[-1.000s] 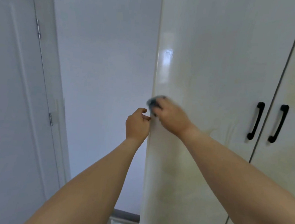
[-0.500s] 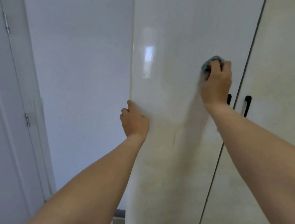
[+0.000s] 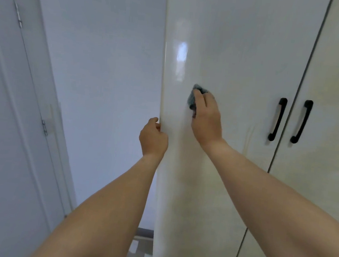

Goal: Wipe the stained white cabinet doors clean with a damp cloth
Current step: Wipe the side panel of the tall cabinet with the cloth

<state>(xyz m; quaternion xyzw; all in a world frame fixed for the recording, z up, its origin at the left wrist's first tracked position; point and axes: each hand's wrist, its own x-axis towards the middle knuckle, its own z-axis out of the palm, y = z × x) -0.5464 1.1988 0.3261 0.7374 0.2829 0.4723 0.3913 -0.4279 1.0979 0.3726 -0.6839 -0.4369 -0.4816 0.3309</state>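
A tall glossy white cabinet door (image 3: 238, 52) fills the middle of the view, with faint yellowish streaks near its black handle (image 3: 277, 119). My right hand (image 3: 206, 117) presses a small dark grey-blue cloth (image 3: 194, 97) against the door's left half, fingers curled over it. My left hand (image 3: 153, 138) grips the cabinet's left edge just below and left of the cloth. A second white door (image 3: 335, 101) with its own black handle (image 3: 301, 121) stands to the right.
A pale wall (image 3: 99, 81) lies left of the cabinet. A white room door (image 3: 6, 134) with metal hinges (image 3: 44, 127) stands at the far left. A strip of floor (image 3: 139, 252) shows at the bottom between my arms.
My right hand has carried the cloth from up near the handles down and left across the door. My left hand has stayed on the cabinet's left edge.
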